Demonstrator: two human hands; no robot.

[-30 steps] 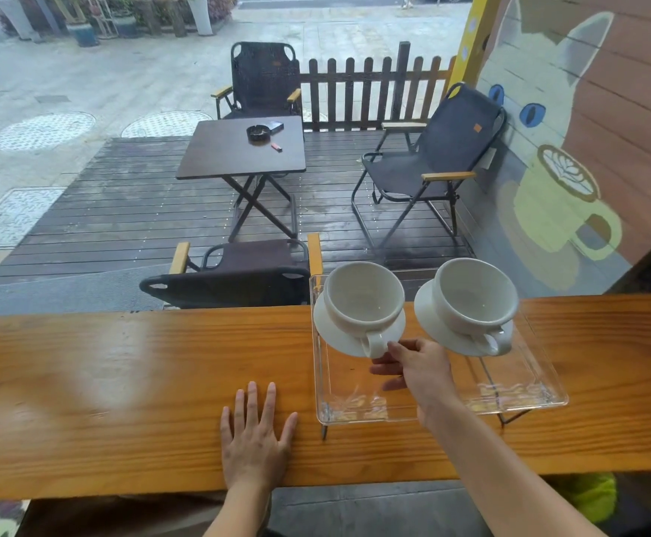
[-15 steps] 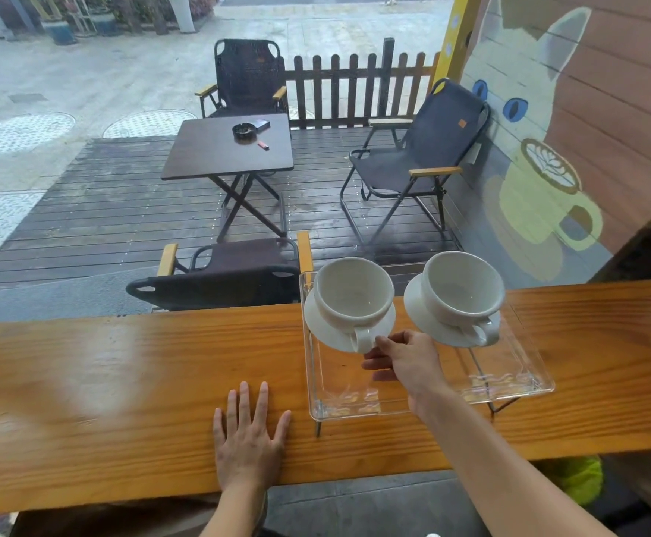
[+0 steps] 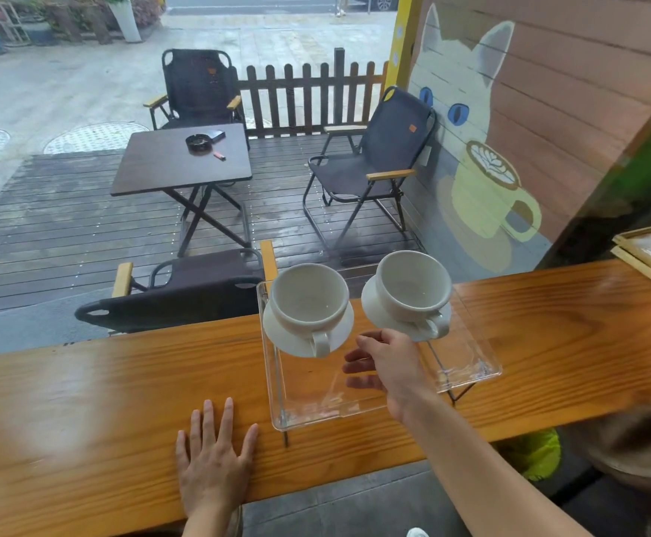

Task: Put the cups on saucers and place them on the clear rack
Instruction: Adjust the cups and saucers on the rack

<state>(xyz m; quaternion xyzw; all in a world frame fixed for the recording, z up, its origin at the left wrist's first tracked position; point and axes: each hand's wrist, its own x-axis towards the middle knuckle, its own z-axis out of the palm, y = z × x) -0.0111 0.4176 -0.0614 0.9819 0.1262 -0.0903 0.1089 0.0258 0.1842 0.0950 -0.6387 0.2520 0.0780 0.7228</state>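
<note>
Two white ceramic cups point(image 3: 310, 300) point(image 3: 413, 282) are seen on their saucers point(image 3: 339, 335) point(image 3: 370, 304) atop the clear rack point(image 3: 467, 343), centre frame. Glazed, rigid and breakable, they are best lifted by the saucer rim. The right hand point(image 3: 389, 366) hovers between them, fingers loosely spread, empty; the left hand point(image 3: 215, 459) lies flat on the wooden counter point(image 3: 103, 385).

The right hand point(image 3: 388, 368) now hangs between the two cup-and-saucer sets over the clear rack point(image 3: 467, 366). A second ago its fingertips sat at the handle of the left cup point(image 3: 310, 300); now they are off it, with a clear gap to that handle, and the fingers are spread loosely. The thumb side now lies close by the rim of the right saucer point(image 3: 370, 304), though contact cannot be judged. The view has also swung rightward, bringing a wooden tray point(image 3: 649, 246) into sight at the right edge.
</note>
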